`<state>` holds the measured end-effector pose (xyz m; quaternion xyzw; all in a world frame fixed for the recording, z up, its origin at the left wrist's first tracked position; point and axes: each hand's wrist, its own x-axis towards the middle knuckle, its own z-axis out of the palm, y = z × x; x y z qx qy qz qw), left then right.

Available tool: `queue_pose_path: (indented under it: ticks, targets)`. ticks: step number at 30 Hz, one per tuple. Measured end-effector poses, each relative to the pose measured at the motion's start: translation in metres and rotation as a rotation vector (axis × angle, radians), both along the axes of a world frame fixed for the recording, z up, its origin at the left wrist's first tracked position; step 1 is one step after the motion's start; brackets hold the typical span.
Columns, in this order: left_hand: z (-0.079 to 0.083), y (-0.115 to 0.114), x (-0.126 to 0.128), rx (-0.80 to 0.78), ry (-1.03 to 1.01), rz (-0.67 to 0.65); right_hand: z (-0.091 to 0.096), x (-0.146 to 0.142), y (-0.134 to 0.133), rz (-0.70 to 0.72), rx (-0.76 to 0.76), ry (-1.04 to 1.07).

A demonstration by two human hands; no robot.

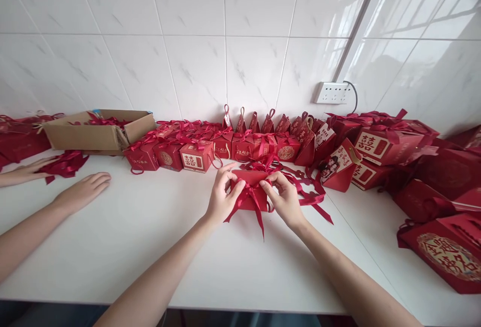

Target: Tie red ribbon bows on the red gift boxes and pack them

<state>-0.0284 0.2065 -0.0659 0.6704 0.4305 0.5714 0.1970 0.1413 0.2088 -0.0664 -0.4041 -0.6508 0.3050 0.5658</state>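
In front of me on the white table stands a red gift box with a red ribbon tied across its top. My left hand pinches the ribbon at the left side of the knot. On the other side, my right hand pinches the ribbon between thumb and fingers. Two ribbon tails hang down over the box's near side. Loose red ribbons lie on the table just right of and behind my right hand. The box's far side is partly hidden by my fingers and the ribbon.
Rows of finished-looking red boxes line the tiled wall. More boxes are stacked at the right. A cardboard carton holding red ribbon stands at the back left. Another person's hands rest at the left, near a bunched red ribbon.
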Motion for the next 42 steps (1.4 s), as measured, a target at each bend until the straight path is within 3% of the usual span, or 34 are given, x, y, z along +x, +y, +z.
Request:
queue_pose_path:
  ticks: [4, 18, 42]
  targets:
    - [-0.0016, -0.0026, 0.0050, 0.031, -0.019, 0.071, -0.0006, -0.0005, -0.0005, 0.011, -0.058, 0.051]
    - [-0.0010, -0.0061, 0.0104, -0.076, -0.135, 0.034, 0.0008, -0.0009, 0.0049, 0.068, -0.212, 0.211]
    - [-0.0038, -0.0015, 0.0092, -0.067, -0.131, 0.019, -0.0008, -0.0008, 0.0081, 0.163, -0.353, 0.426]
